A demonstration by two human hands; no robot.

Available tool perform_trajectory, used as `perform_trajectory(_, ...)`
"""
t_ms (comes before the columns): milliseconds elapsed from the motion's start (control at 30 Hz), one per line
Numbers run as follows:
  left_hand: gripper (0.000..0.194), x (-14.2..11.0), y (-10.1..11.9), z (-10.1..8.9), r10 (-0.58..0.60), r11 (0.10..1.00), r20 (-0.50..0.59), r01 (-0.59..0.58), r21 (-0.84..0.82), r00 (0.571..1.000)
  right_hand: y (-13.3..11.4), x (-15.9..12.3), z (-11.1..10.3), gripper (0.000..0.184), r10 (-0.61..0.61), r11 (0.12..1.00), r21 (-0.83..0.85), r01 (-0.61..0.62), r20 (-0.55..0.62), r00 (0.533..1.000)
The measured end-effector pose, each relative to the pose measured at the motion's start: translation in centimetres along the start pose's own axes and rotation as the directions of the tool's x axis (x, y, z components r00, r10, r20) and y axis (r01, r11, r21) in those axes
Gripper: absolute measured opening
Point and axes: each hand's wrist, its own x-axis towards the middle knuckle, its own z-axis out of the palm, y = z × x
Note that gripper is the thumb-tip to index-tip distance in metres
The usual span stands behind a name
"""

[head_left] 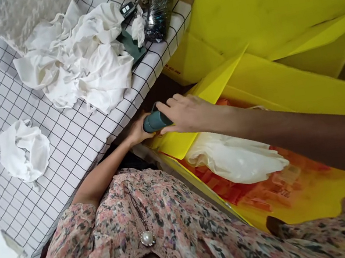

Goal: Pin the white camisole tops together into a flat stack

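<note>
Between my two hands, just off the table's edge, is a dark green bottle [155, 121], a smooth cylinder lying roughly sideways with a thin dark loop at its top. My left hand [141, 129] is wrapped round its left end. On the other end, my right hand [184, 111] has its fingers and thumb closed round it. Part of the bottle is hidden by the fingers. Below my right forearm, a white plastic bag [237, 157] lies in a yellow box [301, 84], over orange and red packets [254, 197].
A table with a white-and-black grid cloth [75, 146] fills the left. On it lie a heap of white cloth pieces [93, 58], a single ruffled white piece [24, 150], a car key [128, 9] and a dark shiny case [160, 6]. Yellow flaps stand at right.
</note>
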Motion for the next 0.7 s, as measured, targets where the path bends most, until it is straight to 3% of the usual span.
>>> perform_trajectory(33, 0.085, 0.0, -0.2, 0.0, -0.007, 1.000, 0.007, 0.007, 0.000, 1.000, -0.3, 0.4, 0.2, 0.051, -0.012, 1.000, -0.019, 0.012, 0.009, 1.000)
perform_trajectory(100, 0.086, -0.1, -0.6, 0.1, -0.024, 1.000, 0.014, 0.024, -0.010, 1.000, -0.1, 1.1, 1.2, 0.029, -0.146, 0.985, -0.107, 0.138, -0.075, 0.986)
perform_trajectory(200, 0.087, -0.5, -1.1, 0.0, -0.070, 0.997, 0.011, 0.071, -0.030, 0.997, 1.9, 1.6, 3.8, 0.044, -0.332, 0.941, -0.163, 0.297, -0.271, 0.904)
perform_trajectory(267, 0.085, -0.8, -1.3, -0.1, -0.107, 0.994, 0.014, 0.107, -0.035, 0.994, 4.0, 1.5, 5.7, 0.052, -0.317, 0.939, 0.004, 0.343, -0.370, 0.873)
perform_trajectory(333, 0.082, -1.2, -1.2, -0.4, -0.136, 0.990, 0.018, 0.137, -0.028, 0.991, 6.0, 1.4, 7.2, 0.057, -0.192, 0.907, 0.272, 0.323, -0.417, 0.889)
perform_trajectory(400, 0.078, -1.5, -0.8, -0.6, -0.158, 0.987, 0.024, 0.158, -0.009, 0.987, 7.4, 1.3, 8.2, 0.060, -0.080, 0.830, 0.489, 0.268, -0.371, 0.925)
perform_trajectory(467, 0.078, -1.8, -0.3, -0.9, -0.184, 0.983, 0.029, 0.183, 0.026, 0.982, 8.2, 1.5, 8.6, 0.062, -0.037, 0.778, 0.597, 0.197, -0.269, 0.963)
perform_trajectory(567, 0.081, -2.2, 0.8, -1.3, -0.230, 0.969, 0.037, 0.225, 0.100, 0.972, 8.6, 2.3, 8.4, 0.066, -0.022, 0.739, 0.669, 0.080, -0.095, 0.995)
perform_trajectory(700, 0.073, -2.7, 2.5, -2.0, -0.295, 0.937, 0.059, 0.276, 0.216, 0.954, 8.4, 4.1, 8.6, 0.070, -0.043, 0.684, 0.728, -0.044, 0.101, 0.994)
